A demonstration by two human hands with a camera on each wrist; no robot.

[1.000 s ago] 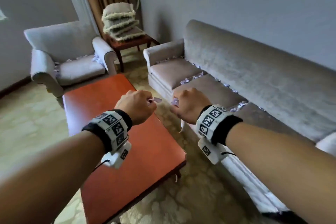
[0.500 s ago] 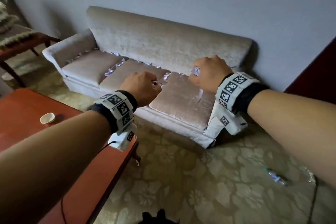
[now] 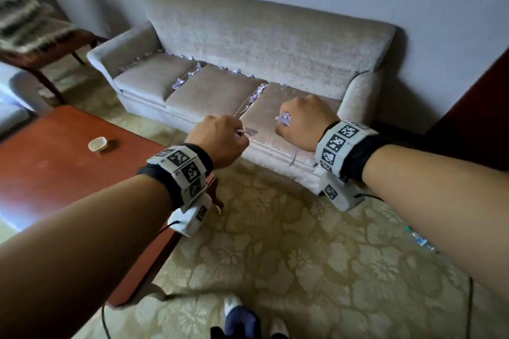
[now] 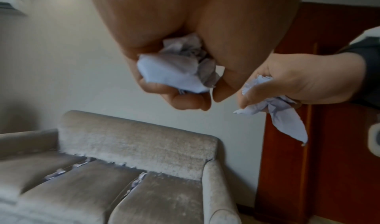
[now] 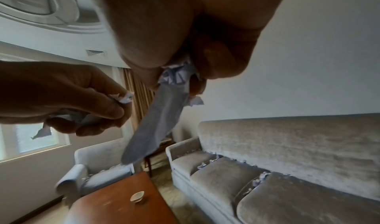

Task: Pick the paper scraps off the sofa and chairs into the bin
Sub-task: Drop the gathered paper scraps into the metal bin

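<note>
Both hands are raised in front of a beige three-seat sofa. My left hand grips a wad of pale paper scraps, with one scrap tip poking out. My right hand grips another bunch of paper scraps, and a long strip hangs down from it. More scraps lie in the gaps between the sofa cushions and along the backrest seam. An armchair with scraps on its seat shows in the right wrist view. No bin is in view.
A red-brown coffee table stands at the left with a small white cup on it. A wooden side table holds stacked cushions at the far left. A plastic bottle lies on the patterned carpet at the right. A dark wooden panel borders the right.
The view has swung right from the armchair corner to face the sofa squarely. Both hands kept gripping their scraps and now sit lower, in front of the right cushion.
</note>
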